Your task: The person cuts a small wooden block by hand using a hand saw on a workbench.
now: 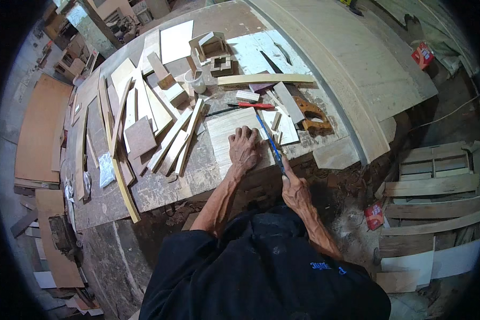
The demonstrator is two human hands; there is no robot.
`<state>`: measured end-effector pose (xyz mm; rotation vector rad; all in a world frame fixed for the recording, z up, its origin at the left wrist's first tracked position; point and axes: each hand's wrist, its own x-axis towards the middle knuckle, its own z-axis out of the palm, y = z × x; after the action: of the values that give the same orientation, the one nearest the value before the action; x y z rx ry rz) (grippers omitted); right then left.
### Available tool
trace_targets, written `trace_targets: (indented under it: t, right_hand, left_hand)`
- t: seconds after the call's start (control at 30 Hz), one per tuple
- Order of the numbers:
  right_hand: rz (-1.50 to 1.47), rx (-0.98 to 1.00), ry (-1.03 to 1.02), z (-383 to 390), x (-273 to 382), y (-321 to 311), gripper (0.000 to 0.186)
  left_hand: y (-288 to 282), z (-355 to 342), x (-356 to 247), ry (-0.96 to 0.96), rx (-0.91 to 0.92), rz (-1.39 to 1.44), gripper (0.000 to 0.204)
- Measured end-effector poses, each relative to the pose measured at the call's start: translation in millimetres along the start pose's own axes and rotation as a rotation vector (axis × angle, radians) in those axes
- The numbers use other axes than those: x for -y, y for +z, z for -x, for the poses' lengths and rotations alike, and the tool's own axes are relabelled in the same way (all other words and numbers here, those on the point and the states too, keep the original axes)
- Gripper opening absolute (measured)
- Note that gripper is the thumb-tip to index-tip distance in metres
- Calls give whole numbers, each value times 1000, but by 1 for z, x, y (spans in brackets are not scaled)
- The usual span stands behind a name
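Left hand: palm down, fingers slightly bent, pressed onto a pale, flat, roughly square wooden board; flattened on top, not gripping. Right hand: closed around the near end of a long, narrow blue tool; exact kind of tool cannot be told from this angle.

Position: the board lies near the front edge of the worn, stained tabletop. The blue tool slants along the board's right side, its far end pointing away from the person; contact with the board's edge cannot be confirmed. The right hand is out past the tabletop's front edge, over the dark gap beside the person's black shirt.

Surroundings, left: a strip of bare tabletop separates the board from slanting pale wooden strips. Far side: a red-handled tool with a thin dark shaft lies just beyond the board's edge. Right: a small tan wooden block and a flat white sheet sit close to the blue tool, leaving little room; a brown looped wooden handle lies farther out.
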<state>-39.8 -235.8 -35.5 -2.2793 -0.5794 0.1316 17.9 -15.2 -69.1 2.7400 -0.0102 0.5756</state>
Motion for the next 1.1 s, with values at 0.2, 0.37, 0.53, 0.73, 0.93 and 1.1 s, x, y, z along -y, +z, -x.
trace_targets:
  t: [0.2, 0.37, 0.53, 0.73, 0.93, 1.1]
  right_hand:
    - [74, -11, 4, 2, -1, 7, 67]
    - [31, -40, -9, 0, -6, 9, 65]
    - [90, -26, -64, -8, -9, 16, 64]
    - [-22, -19, 73, 5, 9, 2, 63]
    - [12, -32, 80, -8, 5, 16, 65]
    - [73, 25, 152, -9, 4, 15, 66]
  left_hand:
    - [-3, 1, 0, 24, -31, 37, 44]
    - [-2, -3, 0, 24, -44, 36, 45]
    - [-2, -3, -1, 18, -37, 30, 41]
    - [-4, 0, 2, 24, -53, 54, 44]
    - [-3, 0, 1, 32, -30, 34, 43]
    - [-5, 0, -8, 6, -1, -14, 45]
